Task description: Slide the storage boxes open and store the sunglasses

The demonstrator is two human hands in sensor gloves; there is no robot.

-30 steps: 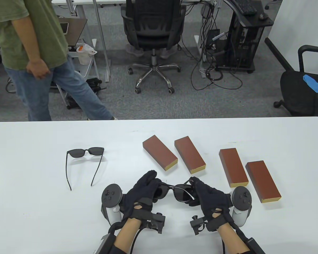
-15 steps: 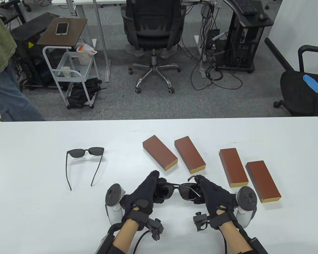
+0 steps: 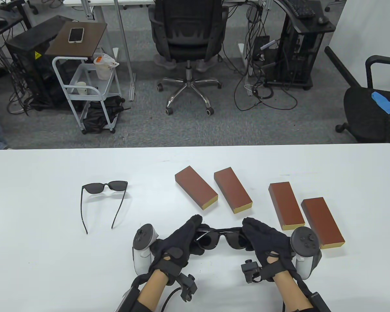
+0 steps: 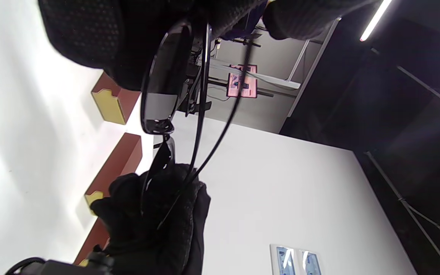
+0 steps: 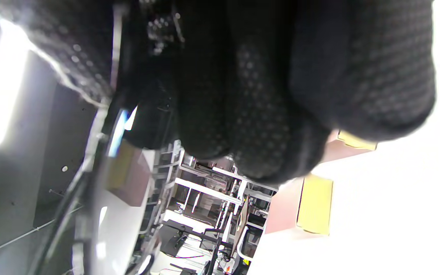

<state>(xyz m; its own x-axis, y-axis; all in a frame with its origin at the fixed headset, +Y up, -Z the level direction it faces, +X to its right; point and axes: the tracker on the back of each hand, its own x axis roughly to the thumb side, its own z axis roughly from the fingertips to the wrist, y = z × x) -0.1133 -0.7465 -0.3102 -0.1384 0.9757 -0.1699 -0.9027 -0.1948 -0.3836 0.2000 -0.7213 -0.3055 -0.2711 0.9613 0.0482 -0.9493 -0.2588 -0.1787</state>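
Observation:
A pair of dark sunglasses (image 3: 221, 239) is held just above the table's front middle, its temples folded in behind the lenses. My left hand (image 3: 185, 239) grips its left end and my right hand (image 3: 258, 237) grips its right end. In the left wrist view the same sunglasses (image 4: 166, 95) hang between both gloves. A second pair of sunglasses (image 3: 104, 201) lies unfolded on the table to the left. Several brown storage boxes with yellow ends lie closed behind the hands, the nearest two being a box (image 3: 196, 191) and a box (image 3: 232, 189).
Two more brown boxes (image 3: 286, 205) (image 3: 322, 222) lie at the right, close to my right hand. Beyond the white table (image 3: 35, 253) stand an office chair (image 3: 188, 39), a small cart (image 3: 84, 84) and a black chair (image 3: 373, 110).
Both hands drifted slightly right and toward the boxes with the sunglasses, and the temples folded in. The person at the far left walked out of view.

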